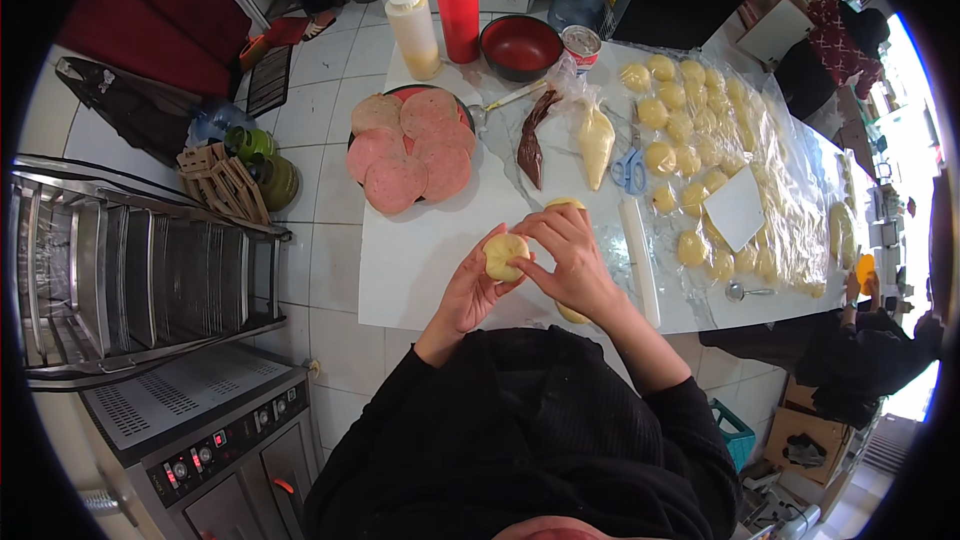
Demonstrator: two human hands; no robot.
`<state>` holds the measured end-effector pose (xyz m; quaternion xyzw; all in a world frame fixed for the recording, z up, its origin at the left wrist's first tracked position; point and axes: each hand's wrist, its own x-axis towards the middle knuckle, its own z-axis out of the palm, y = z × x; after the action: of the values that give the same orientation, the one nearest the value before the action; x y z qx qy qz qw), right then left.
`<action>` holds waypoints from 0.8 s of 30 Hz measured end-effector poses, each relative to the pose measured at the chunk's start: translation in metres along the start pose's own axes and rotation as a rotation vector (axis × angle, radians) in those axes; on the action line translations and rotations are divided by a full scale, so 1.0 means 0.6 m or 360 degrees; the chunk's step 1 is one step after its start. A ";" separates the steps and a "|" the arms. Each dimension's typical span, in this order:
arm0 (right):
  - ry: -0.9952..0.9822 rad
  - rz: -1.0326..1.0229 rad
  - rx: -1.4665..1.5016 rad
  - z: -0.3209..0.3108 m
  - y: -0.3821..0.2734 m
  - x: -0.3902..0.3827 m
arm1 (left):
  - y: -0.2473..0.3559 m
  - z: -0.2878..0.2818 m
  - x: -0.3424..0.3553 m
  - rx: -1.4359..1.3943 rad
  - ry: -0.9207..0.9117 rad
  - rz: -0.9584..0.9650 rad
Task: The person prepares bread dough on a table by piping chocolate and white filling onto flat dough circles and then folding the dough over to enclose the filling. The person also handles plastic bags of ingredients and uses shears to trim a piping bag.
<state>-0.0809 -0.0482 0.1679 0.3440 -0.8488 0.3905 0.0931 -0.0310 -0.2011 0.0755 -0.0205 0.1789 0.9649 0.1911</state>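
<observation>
A round, pale yellow dough ball (504, 262) with a creased top sits in my left hand (470, 285), whose fingers curl round it above the table's near edge. My right hand (572, 265) is bent over the same ball, with thumb and fingertips pressing its right side. Partly hidden behind my right hand is another dough piece (567, 202), and one more dough piece (573, 314) shows below the wrist. Beyond my hands lie a piping bag with dark brown filling (531, 145), a cream-filled piping bag (596, 145) and blue-handled scissors (628, 171).
A plate of pink meat slices (398, 180) stands left. Behind are a white-capped bottle (414, 35), red bottle (458, 20), dark bowl (521, 50) and can (581, 46). Rightward lie a white bar (640, 260), plastic-covered dough balls (690, 158), white scraper (736, 210) and measuring spoon (740, 291).
</observation>
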 end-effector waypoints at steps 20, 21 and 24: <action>0.0045 0.0163 -0.0180 0.028 0.012 -0.032 | -0.012 0.025 -0.005 0.0650 0.0204 0.0273; 0.0099 0.0093 -0.0166 0.029 0.016 -0.032 | -0.010 0.033 -0.005 0.0649 0.0200 0.0272; 0.0163 -0.0082 -0.0096 0.017 0.021 -0.022 | -0.001 0.048 0.001 -0.0141 0.0201 0.0158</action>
<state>-0.0781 -0.0430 0.1475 0.3424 -0.8451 0.3794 0.1567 -0.0305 -0.1904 0.1024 -0.0808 0.1486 0.9769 0.1302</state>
